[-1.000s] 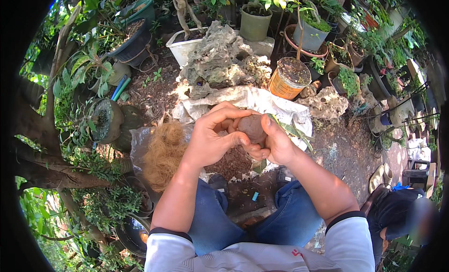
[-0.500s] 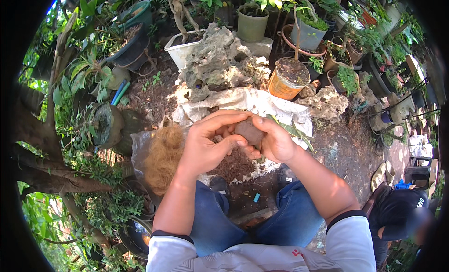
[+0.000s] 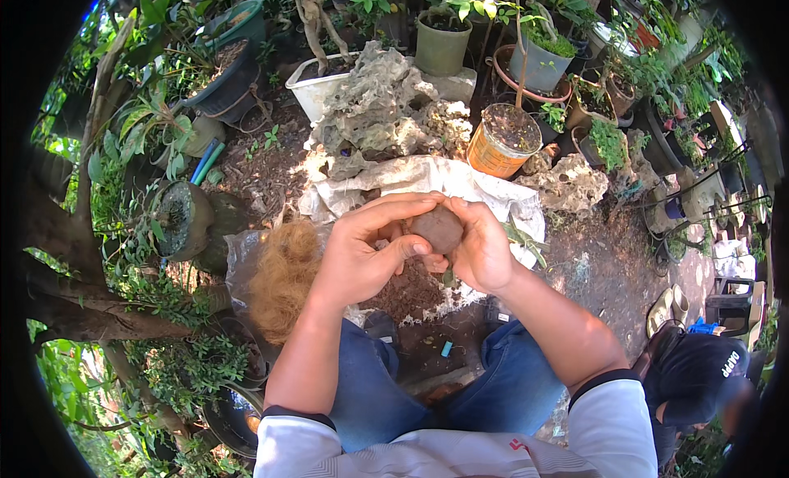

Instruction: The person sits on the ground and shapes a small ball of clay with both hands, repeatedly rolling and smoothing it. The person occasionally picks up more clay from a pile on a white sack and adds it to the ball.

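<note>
Brown clay-like lump (image 3: 438, 229), rounded and held off the ground, sits between the two hands in front of the person, above a heap of loose dark soil (image 3: 404, 294). The left hand (image 3: 360, 249) is on its left and the right hand (image 3: 486, 254) is against its right side. Both hands are partly open and curled, cupping the lump together; its upper face shows between them, while its underside is hidden.

Beneath and beyond the hands a crumpled white sack (image 3: 493, 190) is spread on the ground, its far edge near a pitted grey rock (image 3: 370, 120) and an orange bucket (image 3: 501, 143). These close off the far side. On the left, a tuft of tan fibre (image 3: 283, 281) lies on clear plastic (image 3: 239, 260), close beside the left forearm. Green leaves (image 3: 526, 241) rest on the sack just past the right hand. Bare ground (image 3: 585, 260) opens out to the right, between the sack and a pair of sandals (image 3: 667, 308). A small blue-green cylinder (image 3: 446, 348) lies on the ground between the knees.

Both forearms come up from the lower edge and slant inward, elbows wide. The left thumb points right, toward the lump's lower left; the left fingers arch over, their tips meeting the right hand's at the top.
</note>
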Tool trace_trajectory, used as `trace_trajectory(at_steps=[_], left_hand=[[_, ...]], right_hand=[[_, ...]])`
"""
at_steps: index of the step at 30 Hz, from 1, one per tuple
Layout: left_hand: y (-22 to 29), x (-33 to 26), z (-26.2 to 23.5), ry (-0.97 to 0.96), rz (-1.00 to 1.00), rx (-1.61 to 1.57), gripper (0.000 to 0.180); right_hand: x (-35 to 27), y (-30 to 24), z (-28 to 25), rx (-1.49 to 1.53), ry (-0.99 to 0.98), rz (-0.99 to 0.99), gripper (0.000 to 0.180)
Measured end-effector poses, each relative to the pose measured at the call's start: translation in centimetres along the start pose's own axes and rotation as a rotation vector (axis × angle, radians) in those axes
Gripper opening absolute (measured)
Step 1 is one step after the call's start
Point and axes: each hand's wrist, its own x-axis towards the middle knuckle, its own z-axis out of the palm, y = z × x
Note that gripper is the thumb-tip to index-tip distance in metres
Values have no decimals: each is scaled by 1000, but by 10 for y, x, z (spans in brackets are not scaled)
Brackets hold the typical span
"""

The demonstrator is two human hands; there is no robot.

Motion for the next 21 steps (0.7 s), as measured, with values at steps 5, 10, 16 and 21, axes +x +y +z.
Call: trace_trajectory(at_steps=[5, 10, 16, 21], left_hand=[[4, -4, -2, -67, -84, 35, 38], [6, -5, -2, -63, -100, -42, 38], [6, -3, -2, -69, -129, -40, 37], [4, -4, -1, -86, -136, -126, 38]], right_hand=[[2, 6, 2, -222, 108, -75, 43], [-2, 2, 8, -178, 144, -68, 43], [2, 4, 9, -94, 121, -30, 40], [0, 6, 9, -36, 108, 22, 36]])
